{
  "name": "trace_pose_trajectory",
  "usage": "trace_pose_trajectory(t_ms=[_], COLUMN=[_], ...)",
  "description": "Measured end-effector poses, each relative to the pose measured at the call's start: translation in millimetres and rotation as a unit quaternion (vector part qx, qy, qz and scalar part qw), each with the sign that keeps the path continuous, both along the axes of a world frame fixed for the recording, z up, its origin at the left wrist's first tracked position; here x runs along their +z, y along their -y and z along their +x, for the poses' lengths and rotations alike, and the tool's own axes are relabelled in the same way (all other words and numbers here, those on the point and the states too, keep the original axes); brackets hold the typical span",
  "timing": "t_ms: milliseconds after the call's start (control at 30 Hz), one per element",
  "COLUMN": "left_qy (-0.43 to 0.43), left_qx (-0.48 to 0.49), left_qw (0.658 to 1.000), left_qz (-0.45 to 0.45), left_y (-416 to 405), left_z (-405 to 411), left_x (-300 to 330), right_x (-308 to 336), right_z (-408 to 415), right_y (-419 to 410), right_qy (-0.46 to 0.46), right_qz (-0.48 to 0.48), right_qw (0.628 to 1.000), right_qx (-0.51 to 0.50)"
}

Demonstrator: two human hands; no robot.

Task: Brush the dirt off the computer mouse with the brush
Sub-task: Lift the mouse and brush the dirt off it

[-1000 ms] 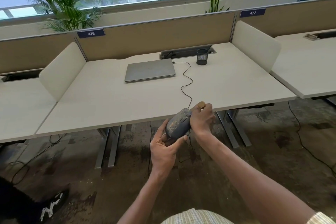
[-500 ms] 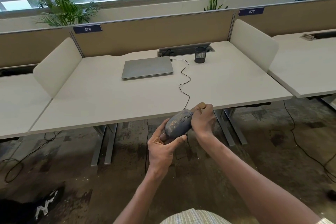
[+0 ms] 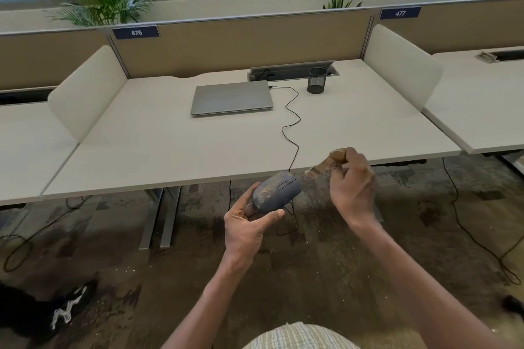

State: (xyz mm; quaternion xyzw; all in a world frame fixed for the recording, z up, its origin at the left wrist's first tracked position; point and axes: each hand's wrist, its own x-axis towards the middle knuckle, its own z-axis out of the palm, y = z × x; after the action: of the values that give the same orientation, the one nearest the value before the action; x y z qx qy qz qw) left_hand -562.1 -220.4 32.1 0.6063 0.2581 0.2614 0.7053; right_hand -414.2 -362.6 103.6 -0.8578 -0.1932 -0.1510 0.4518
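Note:
A dark grey wired computer mouse (image 3: 276,191), speckled with brownish dirt, is held in front of the desk edge, over the floor. My left hand (image 3: 248,225) grips it from below, thumb along its near side. My right hand (image 3: 351,187) grips a small wooden-handled brush (image 3: 326,163), blurred by motion. Its bristle end lies just right of the mouse's front; whether it touches the mouse I cannot tell. The mouse cable (image 3: 292,122) runs up over the desk to a closed laptop (image 3: 231,98).
The white desk (image 3: 141,144) carries the laptop and a black mesh pen cup (image 3: 316,80). Side dividers and a tan back panel border it. Below are metal desk legs (image 3: 160,215), loose floor cables and a black shoe (image 3: 61,312) at lower left.
My right hand with the brush has swung right and up, away from the mouse top. The mouse stays in my left hand. The camera view shifted slightly.

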Motion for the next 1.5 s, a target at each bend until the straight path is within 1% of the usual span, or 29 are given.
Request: trace_pose_trajectory(t_ms=[167, 233, 333, 433, 533, 600, 767, 867, 1033, 1133, 1200, 1300, 1500], left_qy=[-0.009, -0.014, -0.020, -0.027, -0.035, -0.041, -0.059, -0.061, -0.053, -0.061, -0.071, -0.075, -0.071], left_qx=[-0.010, -0.012, -0.021, -0.023, -0.026, -0.028, -0.039, -0.037, -0.045, -0.031, -0.025, -0.034, -0.034], left_qw=[1.000, 1.000, 0.999, 0.999, 0.998, 0.998, 0.993, 0.992, 0.992, 0.992, 0.991, 0.990, 0.990], left_qz=[0.018, 0.021, 0.027, 0.039, 0.044, 0.046, 0.096, 0.107, 0.106, 0.109, 0.112, 0.115, 0.115], left_y=[-4.3, -5.1, -5.8, -4.6, -3.3, -1.8, 5.0, 6.0, 3.7, 1.4, 0.8, 0.8, 2.0], left_z=[0.0, -0.6, -2.0, -1.7, 0.5, 0.7, -2.2, -4.5, -10.0, -11.2, -11.7, -12.5, -13.7], left_x=[0.8, 0.2, -1.0, -2.4, -4.5, -3.3, 1.3, 0.8, 0.9, -0.3, 0.6, 3.9, 7.0], right_x=[30.1, 44.7, 63.2, 75.8, 79.5, 77.9, 72.5, 70.0, 73.3, 75.3, 73.2, 66.8, 65.2], right_z=[-6.1, -12.2, -24.7, -39.9, -51.5, -55.5, -60.0, -61.4, -59.2, -59.8, -62.2, -62.8, -63.2], right_y=[12.2, 15.3, 13.9, 6.3, -5.9, -14.7, -31.4, -38.3, -44.6, -45.6, -47.3, -50.2, -46.2], right_qy=[0.014, 0.020, 0.003, 0.003, 0.032, 0.054, 0.075, 0.104, 0.141, 0.116, 0.100, 0.110, 0.098], right_qz=[0.026, 0.032, 0.036, 0.011, -0.033, -0.059, -0.097, -0.125, -0.129, -0.106, -0.121, -0.145, -0.104], right_qw=[0.993, 0.987, 0.971, 0.949, 0.932, 0.925, 0.910, 0.901, 0.897, 0.900, 0.894, 0.890, 0.902], right_qx=[0.111, 0.157, 0.238, 0.315, 0.359, 0.372, 0.396, 0.403, 0.399, 0.407, 0.419, 0.417, 0.407])
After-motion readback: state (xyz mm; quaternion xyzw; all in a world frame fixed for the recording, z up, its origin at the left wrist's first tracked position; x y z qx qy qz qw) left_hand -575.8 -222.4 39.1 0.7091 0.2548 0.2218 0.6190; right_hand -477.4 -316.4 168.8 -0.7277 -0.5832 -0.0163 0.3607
